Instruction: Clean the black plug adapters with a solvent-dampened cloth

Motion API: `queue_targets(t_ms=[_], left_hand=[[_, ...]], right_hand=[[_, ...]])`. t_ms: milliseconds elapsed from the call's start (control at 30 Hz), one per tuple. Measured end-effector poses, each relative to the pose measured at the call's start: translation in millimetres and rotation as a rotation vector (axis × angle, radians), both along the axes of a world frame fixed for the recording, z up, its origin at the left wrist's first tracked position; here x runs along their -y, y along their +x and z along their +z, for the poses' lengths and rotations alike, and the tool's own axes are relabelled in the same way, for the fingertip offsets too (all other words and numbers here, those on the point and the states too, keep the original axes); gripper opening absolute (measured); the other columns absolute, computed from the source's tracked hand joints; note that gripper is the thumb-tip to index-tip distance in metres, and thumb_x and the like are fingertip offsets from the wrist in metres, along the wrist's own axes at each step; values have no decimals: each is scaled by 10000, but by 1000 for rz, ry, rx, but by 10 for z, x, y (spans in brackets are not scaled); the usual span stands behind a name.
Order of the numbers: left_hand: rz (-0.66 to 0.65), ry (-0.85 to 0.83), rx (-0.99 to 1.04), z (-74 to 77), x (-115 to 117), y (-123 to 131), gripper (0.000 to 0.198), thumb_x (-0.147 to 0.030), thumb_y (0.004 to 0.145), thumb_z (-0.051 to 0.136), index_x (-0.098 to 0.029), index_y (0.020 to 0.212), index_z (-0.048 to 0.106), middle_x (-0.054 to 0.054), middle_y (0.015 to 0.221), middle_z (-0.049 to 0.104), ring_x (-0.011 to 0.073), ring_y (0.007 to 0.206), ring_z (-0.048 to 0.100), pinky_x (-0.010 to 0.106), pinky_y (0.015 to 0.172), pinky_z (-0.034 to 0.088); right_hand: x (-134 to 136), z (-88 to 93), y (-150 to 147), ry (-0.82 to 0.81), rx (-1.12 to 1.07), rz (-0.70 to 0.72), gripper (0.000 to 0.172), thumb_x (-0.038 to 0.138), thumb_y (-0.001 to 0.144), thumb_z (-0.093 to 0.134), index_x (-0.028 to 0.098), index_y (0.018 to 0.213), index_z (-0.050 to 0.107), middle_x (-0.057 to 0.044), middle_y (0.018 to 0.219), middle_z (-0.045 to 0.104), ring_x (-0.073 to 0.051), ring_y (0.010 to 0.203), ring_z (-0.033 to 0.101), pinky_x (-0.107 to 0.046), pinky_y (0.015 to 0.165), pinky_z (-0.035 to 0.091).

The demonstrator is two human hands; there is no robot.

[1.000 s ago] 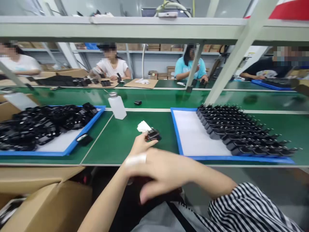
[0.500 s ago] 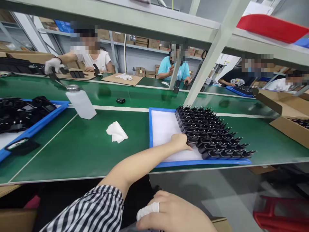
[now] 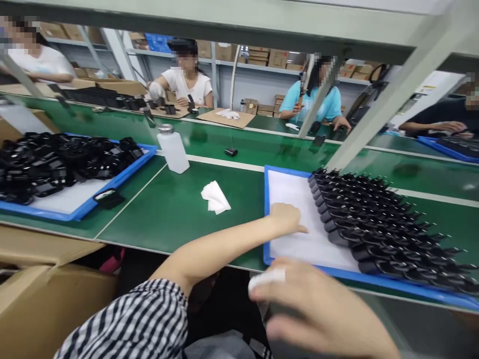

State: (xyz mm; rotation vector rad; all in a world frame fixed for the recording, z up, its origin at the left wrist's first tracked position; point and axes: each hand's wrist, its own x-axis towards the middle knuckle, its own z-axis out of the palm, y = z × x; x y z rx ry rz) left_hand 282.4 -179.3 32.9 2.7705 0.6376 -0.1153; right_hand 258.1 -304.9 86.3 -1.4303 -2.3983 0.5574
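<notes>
My left hand, coming out of a black-and-white checked sleeve, hovers over the bare white liner of a blue-rimmed tray. Its thumb sticks out to the right, its other fingers are mostly hidden, and nothing shows in it. To its right, apart from it, stand rows of black plug adapters with their pins up. Nearer to me, in front of the tray's edge, my right hand is smeared by motion. White covers sit on its fingers; thumb and fingers are apart with nothing visible between them.
A crumpled white tissue and a white bottle with a metal cap are on the green bench. At left, a blue tray holds a heap of black adapters. A single adapter lies farther back. A slanted post rises behind the full tray.
The view has swung left. My left hand has come away from the adapters to the left, leaving the last ones in the rows. My right hand has risen and spread toward the tray's front edge.
</notes>
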Motion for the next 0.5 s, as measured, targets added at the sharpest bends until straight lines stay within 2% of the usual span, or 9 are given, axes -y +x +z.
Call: queue_targets(t_ms=[67, 133, 233, 300, 400, 500], left_hand=[[100, 15, 11, 16, -246, -407, 435, -521, 655, 395, -164, 842, 560, 97, 825, 582, 216, 768, 533, 272, 601, 383], [203, 23, 33, -3, -441, -849, 343, -463, 685, 386, -189, 802, 556, 60, 764, 589, 194, 721, 540, 260, 575, 372], [405, -19, 82, -120, -592, -1494, 338, -495, 670, 386, -191, 679, 533, 12, 607, 566, 150, 599, 523, 229, 518, 341], [525, -56, 130, -260, -614, -1865, 302, -474, 672, 398, -194, 656, 510, -6, 592, 550, 130, 574, 504, 215, 495, 323], [668, -68, 281, -526, -601, -2255, 220, -394, 690, 411, -193, 656, 491, -9, 608, 520, 116, 580, 483, 213, 509, 344], [639, -63, 479, -746, -568, -2410, 146, -303, 712, 401, -202, 665, 496, -7, 628, 512, 110, 630, 475, 216, 570, 374]], right_hand=[[-353, 73, 144, 15, 67, -184, 231, 316, 745, 437, 215, 931, 530, -24, 864, 580, -157, 779, 515, -253, 691, 380], [-854, 45, 299, -12, 165, -356, 212, 290, 741, 426, 204, 892, 547, -26, 850, 583, -168, 768, 522, -259, 667, 391], [-1726, -174, 537, -25, 260, -529, 284, 302, 726, 435, 161, 959, 515, -59, 961, 544, -192, 877, 487, -264, 719, 377], [-2283, -362, 679, -29, 285, -682, 353, 314, 721, 439, 146, 1029, 467, -87, 1049, 486, -205, 949, 447, -270, 756, 361], [-2969, -584, 841, -18, 294, -798, 433, 296, 696, 475, 98, 1076, 415, -149, 1084, 435, -249, 969, 431, -302, 747, 366], [-3399, -719, 938, -5, 293, -880, 524, 333, 706, 467, 31, 1117, 345, -204, 1070, 424, -273, 969, 428, -314, 731, 376]])
